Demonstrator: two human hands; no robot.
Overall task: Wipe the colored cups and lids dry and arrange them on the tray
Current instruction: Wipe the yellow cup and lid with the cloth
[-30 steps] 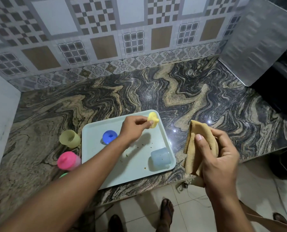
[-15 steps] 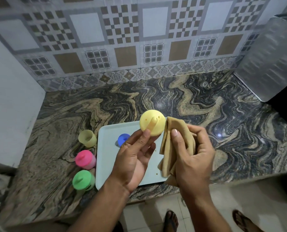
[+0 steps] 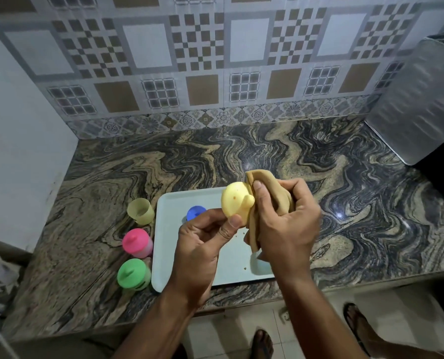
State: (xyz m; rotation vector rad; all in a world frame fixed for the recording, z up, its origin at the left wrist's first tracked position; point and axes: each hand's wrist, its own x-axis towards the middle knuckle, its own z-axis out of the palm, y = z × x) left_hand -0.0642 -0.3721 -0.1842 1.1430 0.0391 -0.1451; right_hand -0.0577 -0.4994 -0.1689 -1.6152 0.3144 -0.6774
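Pinching the yellow lid (image 3: 237,204) above the tray (image 3: 171,229), the left hand (image 3: 202,252) should turn it slowly while the right hand (image 3: 285,224), fingers curled round the cloth (image 3: 280,195), presses around its spout.

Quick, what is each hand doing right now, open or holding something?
Left hand: closed, pinching the yellow lid.
Right hand: closed, gripping the tan cloth against the lid.
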